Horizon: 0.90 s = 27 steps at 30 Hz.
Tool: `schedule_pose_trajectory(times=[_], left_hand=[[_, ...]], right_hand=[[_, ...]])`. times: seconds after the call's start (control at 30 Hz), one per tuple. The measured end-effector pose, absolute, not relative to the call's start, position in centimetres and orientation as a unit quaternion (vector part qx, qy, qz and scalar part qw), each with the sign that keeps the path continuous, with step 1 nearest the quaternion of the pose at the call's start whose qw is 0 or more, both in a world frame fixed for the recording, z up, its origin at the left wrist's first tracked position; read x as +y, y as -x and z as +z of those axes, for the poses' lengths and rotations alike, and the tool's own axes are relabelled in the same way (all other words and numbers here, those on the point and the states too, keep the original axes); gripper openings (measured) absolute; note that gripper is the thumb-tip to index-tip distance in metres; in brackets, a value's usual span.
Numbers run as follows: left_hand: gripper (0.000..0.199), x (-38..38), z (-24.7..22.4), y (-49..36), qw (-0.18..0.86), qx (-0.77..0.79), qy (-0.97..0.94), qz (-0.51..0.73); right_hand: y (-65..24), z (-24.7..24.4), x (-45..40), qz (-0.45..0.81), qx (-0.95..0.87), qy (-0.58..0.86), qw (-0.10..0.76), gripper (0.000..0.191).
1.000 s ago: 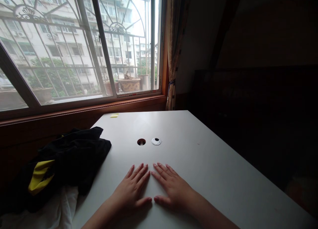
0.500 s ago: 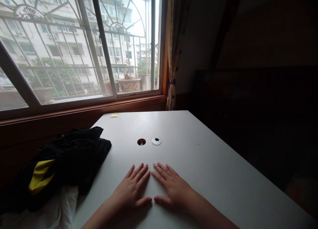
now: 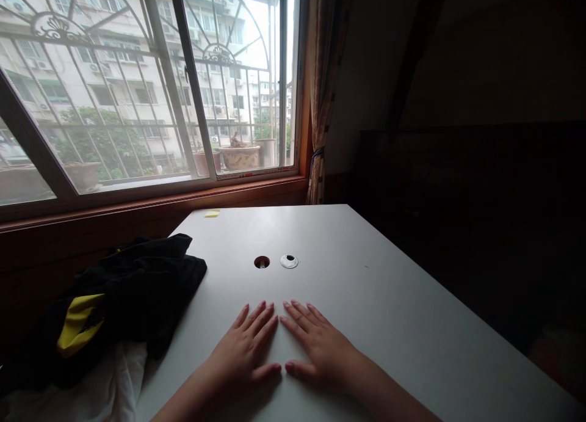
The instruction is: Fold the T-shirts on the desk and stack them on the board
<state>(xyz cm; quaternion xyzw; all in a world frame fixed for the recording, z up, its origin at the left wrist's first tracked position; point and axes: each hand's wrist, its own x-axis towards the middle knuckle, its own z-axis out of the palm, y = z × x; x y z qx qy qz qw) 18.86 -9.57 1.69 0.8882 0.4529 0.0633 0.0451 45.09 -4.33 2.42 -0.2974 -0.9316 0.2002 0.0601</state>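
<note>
My left hand (image 3: 249, 342) lies palm down on the white table (image 3: 389, 324), its fingers stretched out and the thumb apart. Close beside it, my right hand (image 3: 315, 342) rests flat in the same way, fingers pointing away from me. The thumbs point toward each other with a small gap between them. Neither hand holds anything. Just beyond the fingertips are a round hole (image 3: 262, 262) in the tabletop and a white cable grommet (image 3: 289, 261) with a dark opening. Both palms are hidden from view.
Dark cloth (image 3: 137, 287) with a yellow patch (image 3: 80, 324) is heaped at the table's left edge, above white fabric (image 3: 91, 391). A yellow sticky note (image 3: 212, 214) lies at the far left corner. Behind stand a window (image 3: 137, 104) and a tied curtain (image 3: 317, 116).
The whole view has shifted very slightly to the right. Both hands stay flat in the same place on the table.
</note>
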Motion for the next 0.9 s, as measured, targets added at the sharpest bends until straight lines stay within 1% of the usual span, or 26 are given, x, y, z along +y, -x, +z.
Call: schedule_pose_trajectory(times=[0.17,0.63,0.9], left_hand=[[0.086,-9.67,1.78,-18.89,0.041,0.452,-0.889,0.066],[0.086,-9.65,1.60,-18.87,0.047,0.453,-0.888,0.066],[0.085,-9.63,1.72,-18.96,0.045,0.456,-0.887,0.061]], right_hand=[[-45.07,2.47,-4.38,0.201,-0.932,0.294,0.069,0.086],[-45.06,2.57,-4.37,0.192,-0.934,0.298,0.051,0.087],[-45.08,2.68,-4.47,0.192,-0.934,0.295,0.060,0.085]])
